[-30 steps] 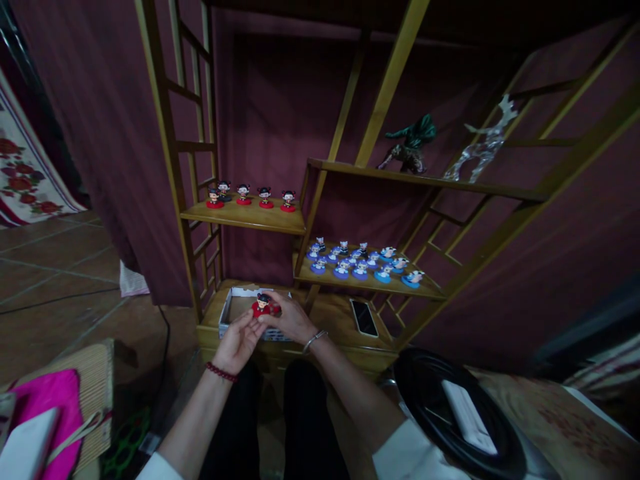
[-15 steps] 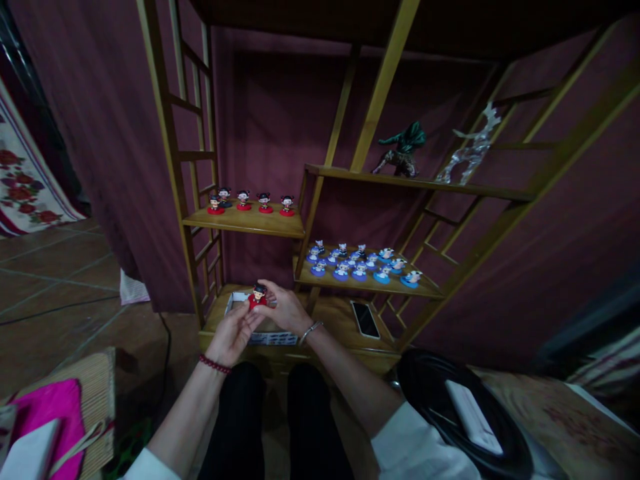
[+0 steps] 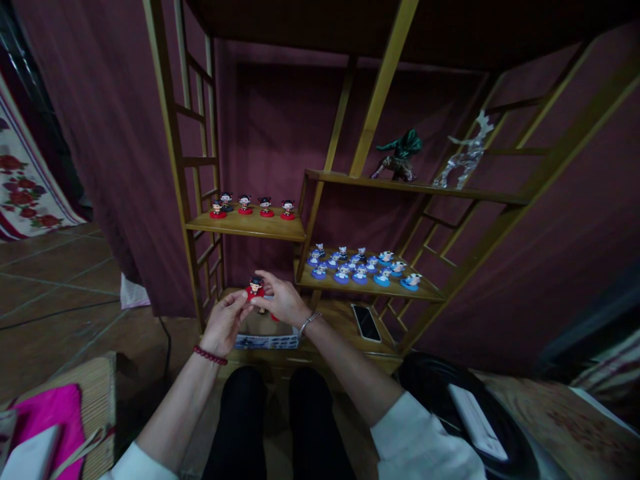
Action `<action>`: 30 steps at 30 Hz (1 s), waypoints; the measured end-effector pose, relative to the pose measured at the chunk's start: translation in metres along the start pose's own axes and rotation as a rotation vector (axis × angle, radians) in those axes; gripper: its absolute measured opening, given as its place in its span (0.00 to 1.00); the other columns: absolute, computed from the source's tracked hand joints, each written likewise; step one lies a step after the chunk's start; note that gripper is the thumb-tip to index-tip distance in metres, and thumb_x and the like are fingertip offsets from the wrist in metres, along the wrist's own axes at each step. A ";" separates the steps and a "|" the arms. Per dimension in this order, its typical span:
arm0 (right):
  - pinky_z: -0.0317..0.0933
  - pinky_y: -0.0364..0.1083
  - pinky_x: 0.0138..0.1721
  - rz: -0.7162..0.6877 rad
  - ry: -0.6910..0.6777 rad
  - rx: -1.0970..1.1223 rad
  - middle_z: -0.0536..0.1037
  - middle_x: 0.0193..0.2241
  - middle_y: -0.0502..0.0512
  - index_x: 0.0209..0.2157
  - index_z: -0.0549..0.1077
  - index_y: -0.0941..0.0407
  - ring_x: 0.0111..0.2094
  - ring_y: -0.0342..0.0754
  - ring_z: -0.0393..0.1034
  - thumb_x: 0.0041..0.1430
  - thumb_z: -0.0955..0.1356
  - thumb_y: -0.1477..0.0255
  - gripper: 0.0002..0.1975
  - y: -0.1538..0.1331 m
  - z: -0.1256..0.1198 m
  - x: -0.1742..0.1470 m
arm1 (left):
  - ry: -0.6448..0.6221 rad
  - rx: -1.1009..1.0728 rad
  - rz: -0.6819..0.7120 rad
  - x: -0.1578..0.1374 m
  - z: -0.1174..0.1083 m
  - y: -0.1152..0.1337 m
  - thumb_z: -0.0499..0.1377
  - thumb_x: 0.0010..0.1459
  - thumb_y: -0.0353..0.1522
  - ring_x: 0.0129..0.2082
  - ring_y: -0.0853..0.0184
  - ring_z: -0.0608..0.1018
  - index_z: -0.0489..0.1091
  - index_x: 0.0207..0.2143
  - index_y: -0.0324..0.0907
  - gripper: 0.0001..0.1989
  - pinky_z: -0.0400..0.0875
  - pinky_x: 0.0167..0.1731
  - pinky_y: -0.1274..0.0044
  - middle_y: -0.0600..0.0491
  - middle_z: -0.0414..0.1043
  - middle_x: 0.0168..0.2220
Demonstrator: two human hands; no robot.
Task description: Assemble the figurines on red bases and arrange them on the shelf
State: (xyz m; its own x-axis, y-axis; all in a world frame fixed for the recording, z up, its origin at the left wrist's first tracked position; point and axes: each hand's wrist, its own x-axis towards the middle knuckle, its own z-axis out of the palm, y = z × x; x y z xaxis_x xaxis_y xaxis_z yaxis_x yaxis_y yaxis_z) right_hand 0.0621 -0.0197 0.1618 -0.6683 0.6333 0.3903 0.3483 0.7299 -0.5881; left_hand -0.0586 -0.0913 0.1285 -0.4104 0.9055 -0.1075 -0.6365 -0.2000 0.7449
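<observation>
Between my two hands is a small red figurine (image 3: 256, 288) with a dark-topped head, held upright above an open box (image 3: 267, 341). My left hand (image 3: 227, 321) pinches its lower left side, and my right hand (image 3: 286, 303) grips it from the right. Inside the box, a bit of another red item shows below my right hand; most of the inside is hidden. Several similar figurines on red bases, such as one red-based figurine (image 3: 245, 205), stand on the upper left shelf (image 3: 250, 227).
Several blue and purple figurines (image 3: 360, 272) fill the lower right shelf. A phone (image 3: 367, 323) lies on the bottom board. Higher up stand a green-hooded figure (image 3: 403, 153) and a clear deer figure (image 3: 463, 157). At right is a black round object (image 3: 430, 380); left, a pink cloth (image 3: 53, 420).
My hands and the red figurine have moved slightly up and left, and more of the box's inside shows. Both hands keep hold of the figurine.
</observation>
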 end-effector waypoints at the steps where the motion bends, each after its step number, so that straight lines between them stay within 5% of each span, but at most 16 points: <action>1: 0.64 0.46 0.39 -0.005 0.003 0.022 0.74 0.37 0.54 0.52 0.59 0.54 0.35 0.45 0.71 0.45 0.70 0.66 0.32 -0.001 0.000 0.001 | 0.007 0.011 0.021 0.001 0.000 0.002 0.57 0.49 0.22 0.24 0.76 0.73 0.70 0.27 0.34 0.03 0.70 0.27 0.85 0.52 0.72 0.26; 9: 0.66 0.44 0.36 -0.007 0.021 0.185 0.74 0.37 0.53 0.52 0.60 0.56 0.32 0.43 0.71 0.45 0.70 0.67 0.31 -0.006 0.002 0.014 | 0.047 0.085 0.116 -0.001 0.010 0.022 0.63 0.40 0.23 0.21 0.76 0.72 0.68 0.28 0.36 0.09 0.67 0.25 0.83 0.55 0.71 0.22; 19: 0.66 0.44 0.39 -0.024 0.023 0.247 0.75 0.38 0.54 0.50 0.61 0.56 0.34 0.43 0.71 0.43 0.71 0.69 0.31 -0.022 -0.013 0.027 | -0.050 0.154 0.166 -0.010 0.020 0.045 0.64 0.39 0.25 0.26 0.74 0.73 0.69 0.31 0.35 0.13 0.67 0.28 0.82 0.52 0.72 0.28; 30: 0.65 0.46 0.41 -0.125 0.074 0.172 0.75 0.37 0.54 0.48 0.64 0.56 0.35 0.44 0.71 0.43 0.71 0.68 0.28 -0.035 -0.034 0.057 | -0.073 0.253 0.349 0.007 0.033 0.065 0.64 0.38 0.28 0.26 0.74 0.72 0.69 0.33 0.35 0.15 0.67 0.31 0.81 0.53 0.71 0.27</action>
State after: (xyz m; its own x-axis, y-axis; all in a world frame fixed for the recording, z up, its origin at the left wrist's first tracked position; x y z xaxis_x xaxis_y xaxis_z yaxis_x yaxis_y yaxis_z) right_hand 0.0342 -0.0002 0.2285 -0.6469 0.5624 0.5150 0.1440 0.7532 -0.6418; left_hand -0.0819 -0.0858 0.1980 -0.5191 0.8261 0.2195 -0.2838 -0.4088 0.8674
